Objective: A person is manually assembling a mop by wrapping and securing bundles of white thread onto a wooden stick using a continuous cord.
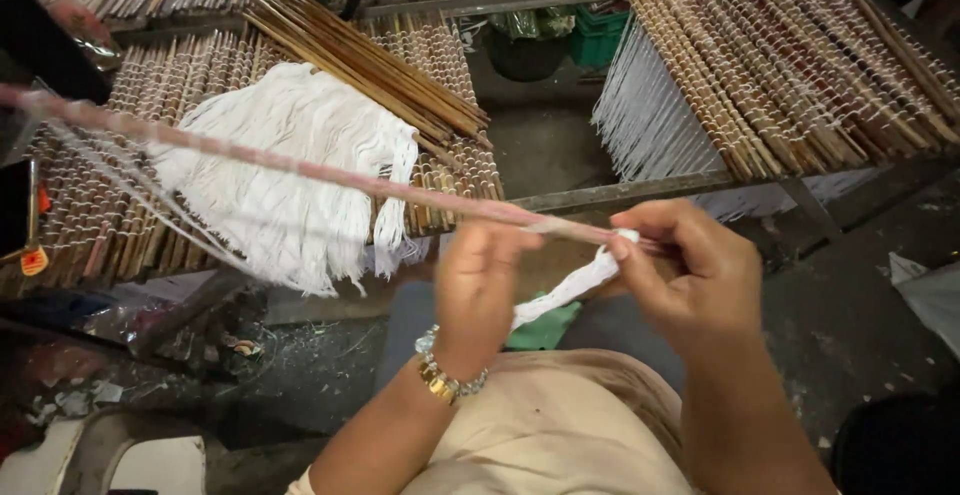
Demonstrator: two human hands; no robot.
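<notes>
A dim workshop with a dark, littered concrete floor (850, 325), seen from above by a seated person looking down at their own lap. Two low racks stand ahead, each covered edge to edge with rows of thin wooden sticks tied with white cord. On the left rack (90, 225), a loose bundle of white cotton strands (290, 175) is spread across the middle and hangs over the near edge. A sheaf of darker brown sticks (370, 65) lies slantwise across that rack's far right corner. The right rack (800, 65) has a fringe of white strands hanging down along its left edge. Between the racks, further back, sit a green crate (598, 37) and a dark round pot (525, 55).

A long pinkish stick (300, 167) runs slantwise from the upper left, passing over the left rack, down to the hands above the lap. The left hand (478, 285), with a beaded bracelet (445, 375) at the wrist, is closed around the stick near its end. The right hand (690, 265) pinches the very end of the stick together with a white twisted cord (570, 290), thumb and fingertips pressed tight. The cord trails down from the pinch between the two hands toward the lap, over beige clothing (560, 435).
</notes>
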